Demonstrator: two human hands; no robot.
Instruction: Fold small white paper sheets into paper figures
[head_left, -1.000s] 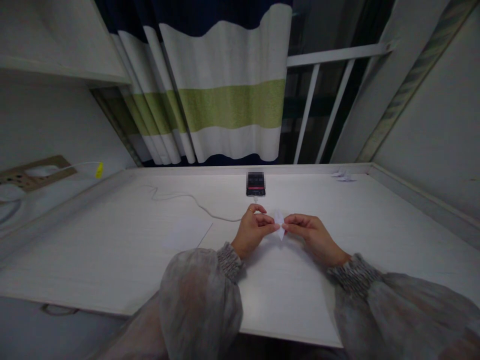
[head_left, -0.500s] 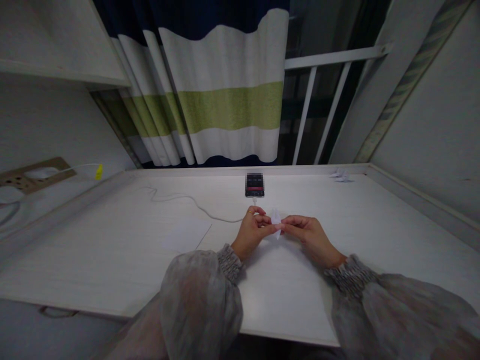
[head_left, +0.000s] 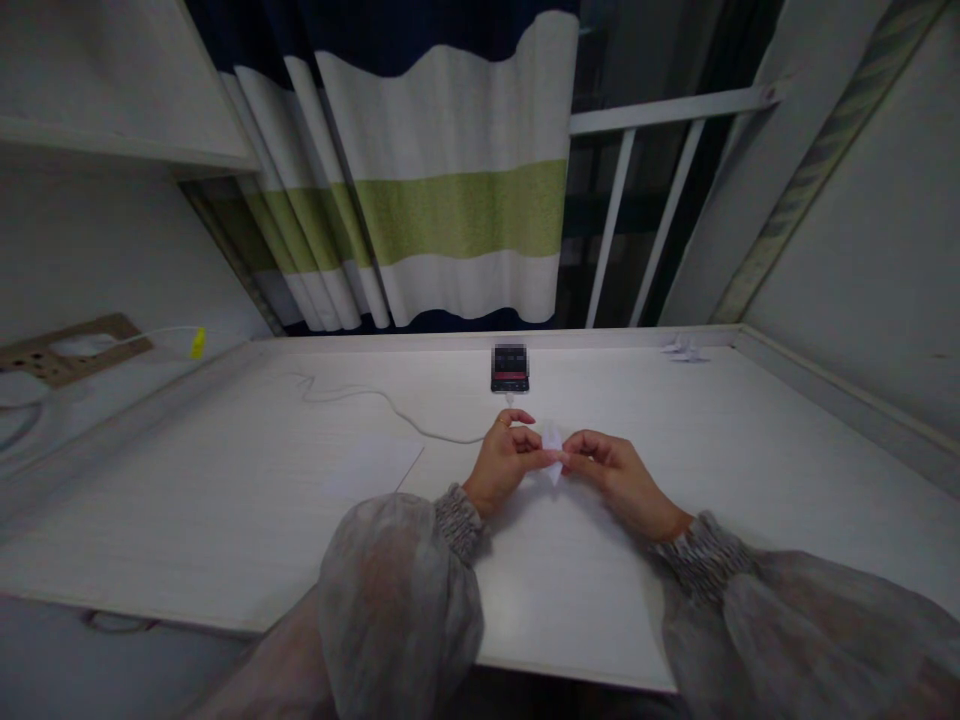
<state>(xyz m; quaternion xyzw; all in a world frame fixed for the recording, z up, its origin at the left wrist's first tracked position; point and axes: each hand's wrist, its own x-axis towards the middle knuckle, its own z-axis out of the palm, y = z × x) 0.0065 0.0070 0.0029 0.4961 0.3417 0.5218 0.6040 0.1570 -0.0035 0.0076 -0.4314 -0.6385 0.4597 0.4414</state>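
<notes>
The person wears a little gold ring [head_left: 503,421] on a finger of the left hand [head_left: 504,468]. Below the ring is a gray, crinkly left cuff [head_left: 460,522], then a puffy, see-through left sleeve [head_left: 397,600]. Below and right of the ring, the right cuff [head_left: 703,556] and right sleeve [head_left: 795,620] look the same.

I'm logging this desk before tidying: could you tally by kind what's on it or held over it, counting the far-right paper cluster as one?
Smartphone: 1
White cable: 1
Flat white paper: 1
Folded white paper, held between the left hand and right hand: 1
Cluster of folded paper pieces: 1
Total: 5
</notes>
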